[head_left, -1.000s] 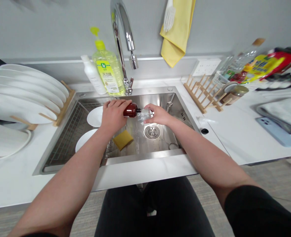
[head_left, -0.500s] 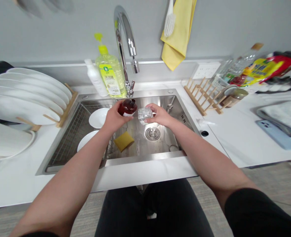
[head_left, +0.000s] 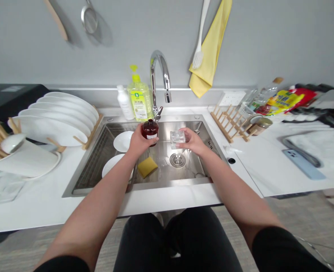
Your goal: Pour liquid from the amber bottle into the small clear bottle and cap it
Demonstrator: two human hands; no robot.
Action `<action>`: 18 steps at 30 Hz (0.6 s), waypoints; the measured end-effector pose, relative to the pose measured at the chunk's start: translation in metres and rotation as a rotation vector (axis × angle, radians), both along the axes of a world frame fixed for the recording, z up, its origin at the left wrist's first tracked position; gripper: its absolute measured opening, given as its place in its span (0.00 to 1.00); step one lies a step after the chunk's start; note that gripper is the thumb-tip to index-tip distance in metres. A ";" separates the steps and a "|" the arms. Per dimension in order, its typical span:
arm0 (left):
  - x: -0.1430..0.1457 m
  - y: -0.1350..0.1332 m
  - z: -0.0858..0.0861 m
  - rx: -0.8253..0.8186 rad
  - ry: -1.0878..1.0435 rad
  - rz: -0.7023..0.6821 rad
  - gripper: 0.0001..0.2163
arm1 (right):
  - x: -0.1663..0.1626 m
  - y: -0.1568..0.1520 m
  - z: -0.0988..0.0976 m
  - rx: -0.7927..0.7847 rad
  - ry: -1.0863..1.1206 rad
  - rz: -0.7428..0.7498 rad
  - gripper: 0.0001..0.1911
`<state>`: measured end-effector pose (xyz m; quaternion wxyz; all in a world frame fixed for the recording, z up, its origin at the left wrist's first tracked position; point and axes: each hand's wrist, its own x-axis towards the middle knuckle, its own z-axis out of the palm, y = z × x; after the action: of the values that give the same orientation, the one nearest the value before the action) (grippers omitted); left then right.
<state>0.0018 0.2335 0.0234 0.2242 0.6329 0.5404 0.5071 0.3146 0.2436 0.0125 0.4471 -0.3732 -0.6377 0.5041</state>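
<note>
Over the sink (head_left: 167,185), my left hand (head_left: 140,142) is wrapped round a dark brown bottle (head_left: 150,129) with a pale label and a short neck. The bottle stands upright in the grip. To its right, my right hand (head_left: 193,141) holds a small clear glass (head_left: 177,139) between thumb and fingers; a gap separates glass and bottle. Below them a yellow sponge (head_left: 147,167) lies on the sink floor, left of the drain (head_left: 177,160). Two white dishes, an upper bowl (head_left: 123,141) and a lower one (head_left: 112,163), sit in the wire rack, partly behind my left arm.
The faucet (head_left: 160,71) rises behind the sink beside a dish soap bottle (head_left: 140,100) and a white bottle (head_left: 125,104). White plates (head_left: 61,117) stand racked at left. A wooden rack (head_left: 230,122), jar (head_left: 260,126) and phone (head_left: 303,163) are on the right.
The view has tilted up and shifted left, showing more wall and a utensil holder. The bottle is more upright, and the gap between it and the glass is wider.
</note>
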 end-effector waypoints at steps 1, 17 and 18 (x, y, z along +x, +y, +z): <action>-0.001 0.000 0.000 -0.004 -0.002 0.004 0.38 | 0.000 -0.003 0.002 -0.006 0.021 -0.007 0.43; -0.009 0.003 -0.004 -0.018 -0.040 0.005 0.39 | 0.079 -0.125 0.043 0.004 0.053 -0.180 0.43; -0.009 0.003 -0.005 -0.019 -0.038 0.000 0.38 | 0.088 -0.135 0.044 0.005 0.034 -0.198 0.43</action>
<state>-0.0071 0.2361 0.0188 0.2406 0.6210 0.5406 0.5141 0.4026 0.1089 0.0566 0.5066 -0.4245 -0.5913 0.4620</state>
